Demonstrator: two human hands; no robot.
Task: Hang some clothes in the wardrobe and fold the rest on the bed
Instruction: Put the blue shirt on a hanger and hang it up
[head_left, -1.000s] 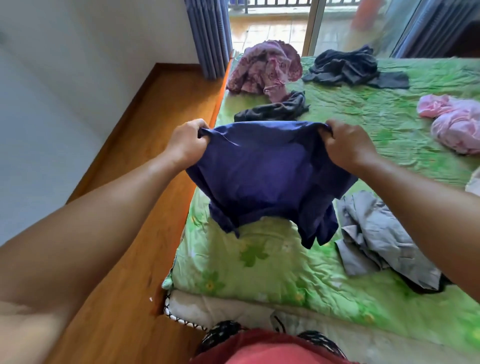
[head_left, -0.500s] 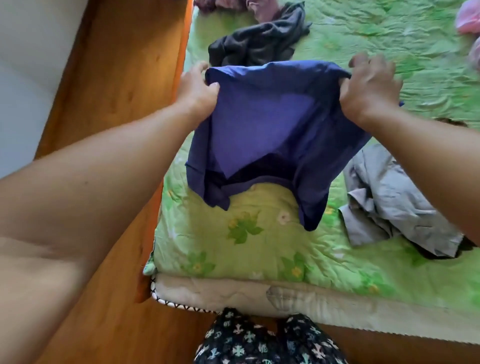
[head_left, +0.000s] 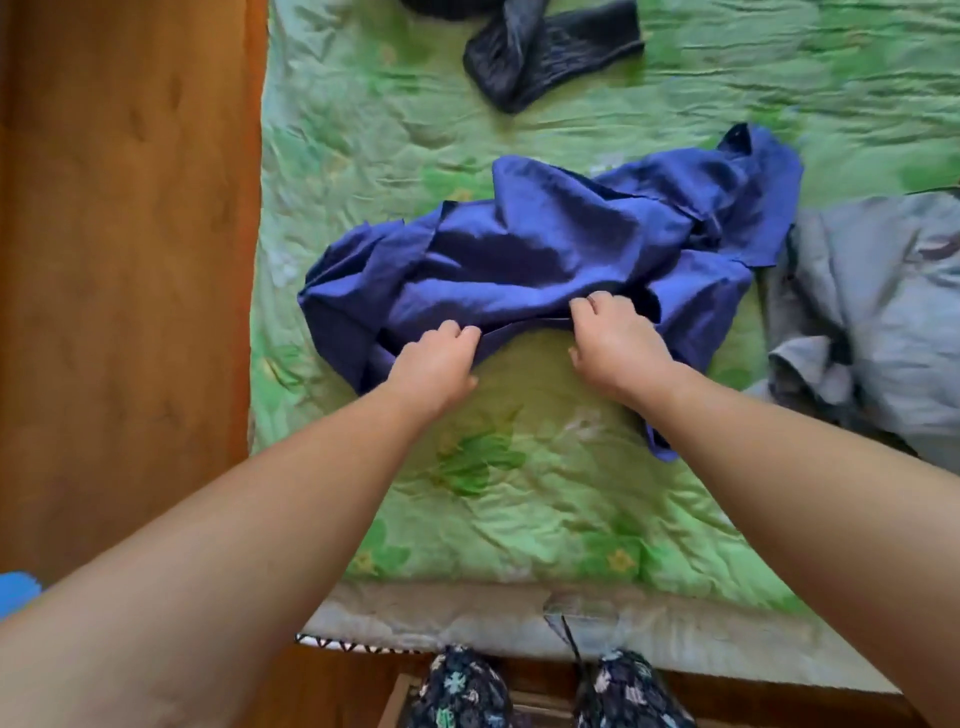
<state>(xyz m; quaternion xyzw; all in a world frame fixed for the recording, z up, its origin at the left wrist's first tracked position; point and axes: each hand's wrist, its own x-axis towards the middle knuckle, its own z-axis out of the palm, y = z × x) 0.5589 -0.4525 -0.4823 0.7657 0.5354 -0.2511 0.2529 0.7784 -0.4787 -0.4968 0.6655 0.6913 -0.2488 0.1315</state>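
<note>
Green floral quilted bed cover (head_left: 519, 519) carried a crumpled dark-blue fabric garment (head_left: 545, 249), long axis running left-right, bulk lying just beyond both hands; left hand (head_left: 434, 364) and right hand (head_left: 615, 343), equally near, fingers curled, each pinched its near hem; spreading flat looked next.

Right edge cuts grey garment (head_left: 883, 291); top edge cuts dark garment (head_left: 545, 52).

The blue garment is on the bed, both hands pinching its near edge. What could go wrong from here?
1. The blue garment lies bunched, with layers doubled over; folding it before spreading it flat would likely lock in creases.
2. Its right end lies close beside the grey garment, so a sideways pull by the left hand and right hand may drag that along too.
</note>
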